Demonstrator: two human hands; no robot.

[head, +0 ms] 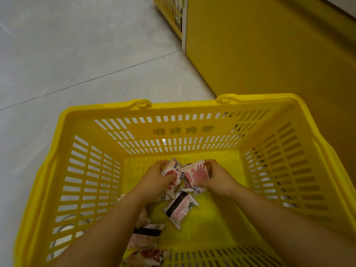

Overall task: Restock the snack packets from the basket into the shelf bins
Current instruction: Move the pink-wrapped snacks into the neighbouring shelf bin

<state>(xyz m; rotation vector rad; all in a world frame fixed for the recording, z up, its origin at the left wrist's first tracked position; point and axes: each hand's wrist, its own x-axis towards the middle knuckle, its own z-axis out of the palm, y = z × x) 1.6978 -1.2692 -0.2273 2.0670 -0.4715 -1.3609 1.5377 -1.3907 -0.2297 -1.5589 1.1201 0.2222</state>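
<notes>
Two hands work inside a yellow basket (142, 130) set on a pale tiled floor (77, 54). The left hand (159, 179) curls round a pink-and-white snack packet (172, 175). The right hand (218, 180) pinches a second packet (195, 174), which touches the first between the two grips. Just nearer than the grips, a loose packet (181, 208) lies on the basket bottom, with more packets (146, 234) beneath the left forearm. A yellow shelf base (269, 54) stands beyond.

Both hands reach into the yellow basket (107, 120): left hand (157, 179) and right hand (216, 180) each grip pink-and-white snack packets (196, 175).
</notes>
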